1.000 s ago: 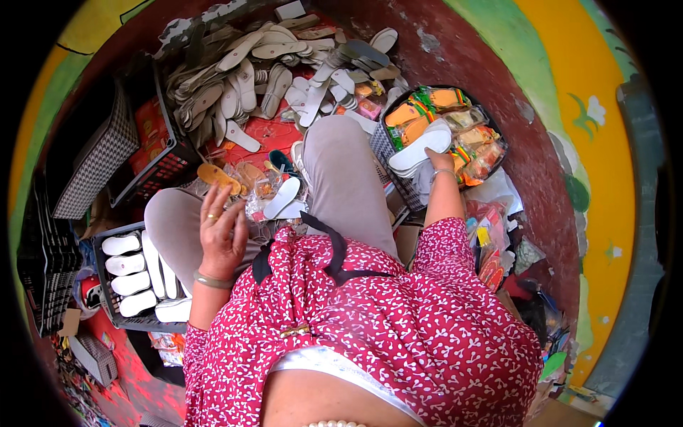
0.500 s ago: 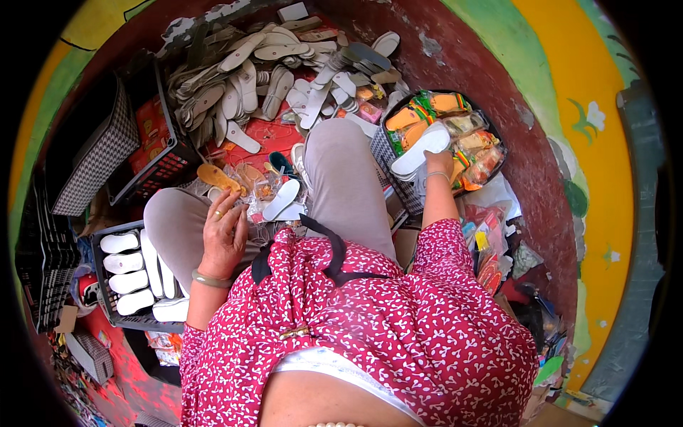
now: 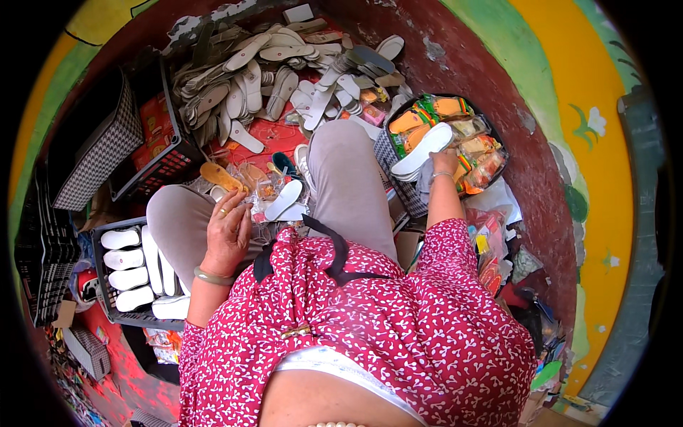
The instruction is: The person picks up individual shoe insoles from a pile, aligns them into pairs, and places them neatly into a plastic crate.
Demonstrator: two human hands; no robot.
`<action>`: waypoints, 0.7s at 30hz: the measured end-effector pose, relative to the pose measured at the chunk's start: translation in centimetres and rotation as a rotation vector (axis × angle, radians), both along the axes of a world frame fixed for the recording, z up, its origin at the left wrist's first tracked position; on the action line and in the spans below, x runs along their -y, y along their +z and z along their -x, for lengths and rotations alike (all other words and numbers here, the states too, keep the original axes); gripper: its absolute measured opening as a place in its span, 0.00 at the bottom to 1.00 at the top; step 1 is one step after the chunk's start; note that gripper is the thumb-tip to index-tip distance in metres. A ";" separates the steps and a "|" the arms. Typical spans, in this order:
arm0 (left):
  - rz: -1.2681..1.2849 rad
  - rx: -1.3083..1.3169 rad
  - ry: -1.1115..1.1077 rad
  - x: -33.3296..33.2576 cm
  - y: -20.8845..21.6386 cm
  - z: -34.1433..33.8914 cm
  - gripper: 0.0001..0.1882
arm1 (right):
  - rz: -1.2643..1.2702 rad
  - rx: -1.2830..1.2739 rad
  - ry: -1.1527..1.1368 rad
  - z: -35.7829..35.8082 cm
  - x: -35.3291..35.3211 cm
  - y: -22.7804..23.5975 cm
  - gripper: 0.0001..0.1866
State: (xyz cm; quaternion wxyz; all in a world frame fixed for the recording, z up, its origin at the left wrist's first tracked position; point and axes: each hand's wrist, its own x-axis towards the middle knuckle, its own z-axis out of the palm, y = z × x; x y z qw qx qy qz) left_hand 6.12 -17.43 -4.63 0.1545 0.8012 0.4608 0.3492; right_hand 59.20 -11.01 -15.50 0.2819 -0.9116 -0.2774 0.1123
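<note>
My right hand [image 3: 445,164] is closed on a grey cloth [image 3: 425,182] at the rim of the houndstooth-patterned basket [image 3: 387,153]. Against its fingers lies a small stack of white insoles [image 3: 421,151], partly over the basket's near left rim. Packaged orange insoles [image 3: 408,119] in clear wrappers fill that basket. My left hand [image 3: 229,231] rests over my left thigh with loosely bent, parted fingers and nothing in it. Just beyond it lie an orange insole [image 3: 219,176] and clear plastic wrappers. A white insole [image 3: 283,200] lies to its right, between my legs.
A large heap of loose pale insoles [image 3: 245,92] lies ahead against the dark red wall. At my left, a dark crate [image 3: 107,302] holds white insoles. Dark baskets [image 3: 153,167] stand farther left. Packaged goods [image 3: 491,249] are piled by my right arm.
My right hand has shifted slightly right, off the top of the white insoles, and more of the grey cloth shows. My left hand stays almost where it was.
</note>
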 end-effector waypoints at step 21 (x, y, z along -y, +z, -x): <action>0.044 0.072 -0.055 -0.1 0.0 -0.1 0.07 | -0.967 -1.045 0.259 2.9 5.6 15.5 0.12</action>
